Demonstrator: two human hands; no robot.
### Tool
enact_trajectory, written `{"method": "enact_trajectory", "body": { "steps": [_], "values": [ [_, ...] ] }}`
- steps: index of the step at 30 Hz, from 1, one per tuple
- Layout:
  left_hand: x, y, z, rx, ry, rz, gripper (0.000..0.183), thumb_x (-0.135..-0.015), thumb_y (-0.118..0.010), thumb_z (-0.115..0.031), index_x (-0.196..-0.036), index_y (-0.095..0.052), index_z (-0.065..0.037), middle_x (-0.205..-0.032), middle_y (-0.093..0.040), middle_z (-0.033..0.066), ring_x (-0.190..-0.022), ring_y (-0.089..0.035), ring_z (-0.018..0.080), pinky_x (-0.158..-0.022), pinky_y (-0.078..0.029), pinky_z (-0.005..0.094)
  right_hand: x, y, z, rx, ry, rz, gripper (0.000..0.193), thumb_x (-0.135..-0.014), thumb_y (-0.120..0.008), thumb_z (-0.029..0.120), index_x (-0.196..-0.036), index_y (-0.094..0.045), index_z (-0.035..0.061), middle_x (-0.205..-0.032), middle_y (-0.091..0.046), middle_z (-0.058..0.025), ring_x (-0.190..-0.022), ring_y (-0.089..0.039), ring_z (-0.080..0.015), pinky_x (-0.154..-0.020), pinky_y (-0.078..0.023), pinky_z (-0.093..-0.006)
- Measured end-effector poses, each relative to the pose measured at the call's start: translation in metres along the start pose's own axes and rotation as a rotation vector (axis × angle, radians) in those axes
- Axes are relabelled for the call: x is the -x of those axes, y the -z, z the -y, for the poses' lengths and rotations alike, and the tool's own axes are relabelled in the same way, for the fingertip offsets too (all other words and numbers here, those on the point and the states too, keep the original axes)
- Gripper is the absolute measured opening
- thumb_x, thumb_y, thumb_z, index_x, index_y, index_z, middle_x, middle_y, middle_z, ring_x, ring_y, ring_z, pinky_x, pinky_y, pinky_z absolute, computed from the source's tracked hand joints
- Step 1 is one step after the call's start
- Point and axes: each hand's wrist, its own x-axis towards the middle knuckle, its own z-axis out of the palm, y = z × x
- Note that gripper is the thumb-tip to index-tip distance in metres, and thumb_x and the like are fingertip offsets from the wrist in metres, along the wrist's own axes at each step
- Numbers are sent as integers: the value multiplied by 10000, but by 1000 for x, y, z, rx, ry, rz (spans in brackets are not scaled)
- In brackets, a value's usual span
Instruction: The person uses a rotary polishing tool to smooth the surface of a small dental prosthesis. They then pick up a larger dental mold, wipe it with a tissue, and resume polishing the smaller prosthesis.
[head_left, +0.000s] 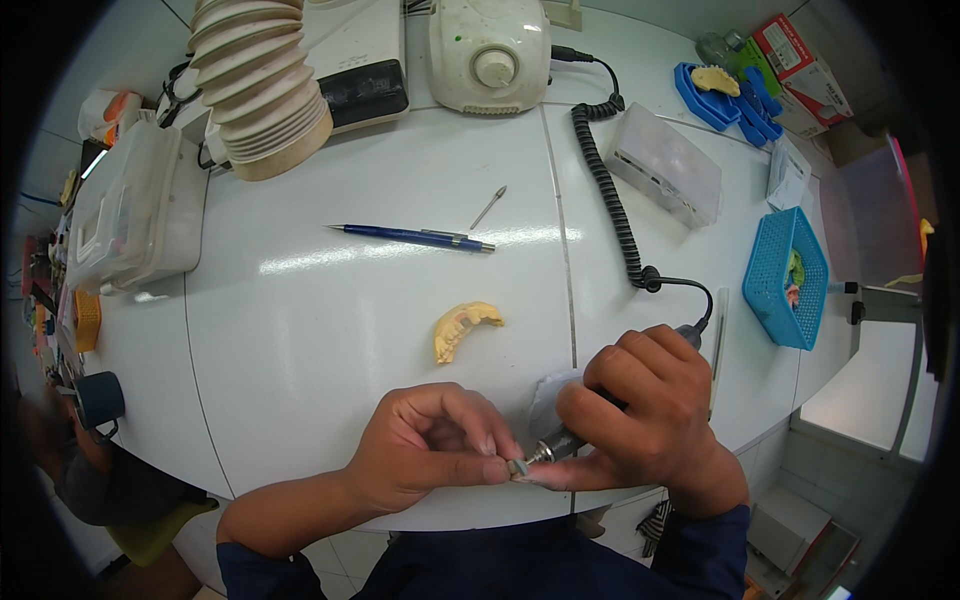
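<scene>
1. The left hand [425, 445] pinches a small grey tip [517, 467] at the front table [300, 330] edge.
2. The right hand [640, 415] grips the corded handpiece [560, 443], its nose meeting that tip; fitting looks unfinished.
3. The yellow tooth cast [462, 327] lies apart, seemingly unworked.

Dental lab bench, yellow plaster jaw cast [465, 327], corded handpiece control box [489, 52], ribbed suction hose [262, 85]
</scene>
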Motion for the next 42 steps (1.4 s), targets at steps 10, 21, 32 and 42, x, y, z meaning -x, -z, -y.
{"method": "enact_trajectory", "body": {
  "steps": [10,21,32,42],
  "values": [
    [0,0,-1,29,11,70,290,-806,-736,134,-985,-601,-49,-1012,-676,133,-969,-650,176,-875,-525,322,1,0,-1,-14,7,-20,475,-720,-773,574,-731,-563,148,-687,-431,-9,-597,-490,-171,-555,-323,-309],
    [0,1,1,39,27,70,292,-813,-745,115,-995,-592,-55,-1016,-672,120,-965,-637,163,-860,-505,313,0,0,0,-9,21,-8,475,-740,-760,584,-733,-559,154,-690,-428,-5,-592,-474,-166,-558,-319,-307],
    [0,0,0,35,41,56,290,-815,-746,110,-994,-593,-58,-1009,-675,118,-965,-640,160,-855,-502,311,0,0,1,-22,9,14,456,-743,-765,569,-733,-565,159,-691,-422,-6,-594,-468,-167,-564,-317,-311],
    [1,2,0,2,38,51,260,-817,-749,101,-979,-604,-43,-1013,-686,124,-974,-650,164,-903,-522,327,-1,3,0,-15,4,24,459,-750,-758,575,-729,-566,158,-687,-421,-6,-588,-463,-167,-560,-313,-313]
  ]
}}
